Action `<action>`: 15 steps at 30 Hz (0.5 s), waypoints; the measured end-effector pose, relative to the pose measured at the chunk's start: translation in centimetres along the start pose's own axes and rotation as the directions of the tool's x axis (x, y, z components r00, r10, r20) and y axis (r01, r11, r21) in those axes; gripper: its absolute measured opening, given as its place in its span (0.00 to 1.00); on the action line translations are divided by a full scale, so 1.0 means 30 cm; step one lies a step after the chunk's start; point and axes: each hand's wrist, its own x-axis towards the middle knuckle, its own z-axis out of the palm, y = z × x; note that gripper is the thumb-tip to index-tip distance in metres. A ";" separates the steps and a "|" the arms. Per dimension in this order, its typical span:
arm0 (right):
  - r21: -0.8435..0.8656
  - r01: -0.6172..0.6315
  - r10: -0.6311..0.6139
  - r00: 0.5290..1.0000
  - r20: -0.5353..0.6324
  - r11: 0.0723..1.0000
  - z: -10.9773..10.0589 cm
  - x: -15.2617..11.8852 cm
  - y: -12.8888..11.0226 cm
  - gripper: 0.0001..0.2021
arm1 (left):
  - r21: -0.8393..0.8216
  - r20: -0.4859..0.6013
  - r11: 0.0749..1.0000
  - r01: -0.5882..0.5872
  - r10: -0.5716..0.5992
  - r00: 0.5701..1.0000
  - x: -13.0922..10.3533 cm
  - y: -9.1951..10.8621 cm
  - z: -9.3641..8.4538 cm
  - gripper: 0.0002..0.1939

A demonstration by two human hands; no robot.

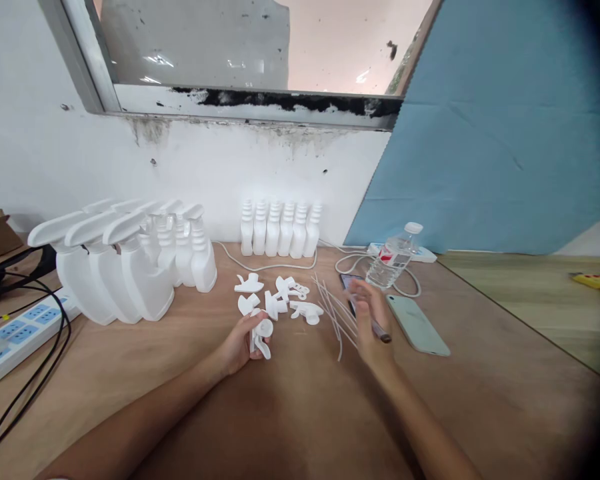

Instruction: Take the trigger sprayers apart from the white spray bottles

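The near tabletop gives passage; spray heads and tubes obstruct farther forward.

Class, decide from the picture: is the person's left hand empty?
No, the left hand is holding a white plastic spray trigger head between its thumb and fingers.

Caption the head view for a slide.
Left hand holding a white trigger head, right hand a pen-like object, white bottles behind.

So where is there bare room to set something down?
The brown wooden table is bare between the wearer's forearms and right of the pale green phone. Beyond the left hand and right hand it is crowded: white plastic spray heads, thin pale tubes, a clear plastic bottle.
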 end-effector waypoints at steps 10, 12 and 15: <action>0.232 0.035 -0.146 0.865 0.480 0.972 0.124 -0.209 -0.134 0.11 | -0.024 -0.041 1.000 -0.003 0.002 0.999 0.015 -0.009 -0.020 0.14; 0.242 0.056 -0.170 0.859 0.483 0.969 0.132 -0.210 -0.143 0.10 | -0.010 -0.057 0.999 -0.031 0.031 0.998 0.010 -0.014 -0.012 0.15; 0.238 0.057 -0.163 0.876 0.454 0.970 0.141 -0.205 -0.147 0.08 | 0.016 -0.076 0.998 -0.060 0.061 0.995 0.006 -0.018 0.001 0.16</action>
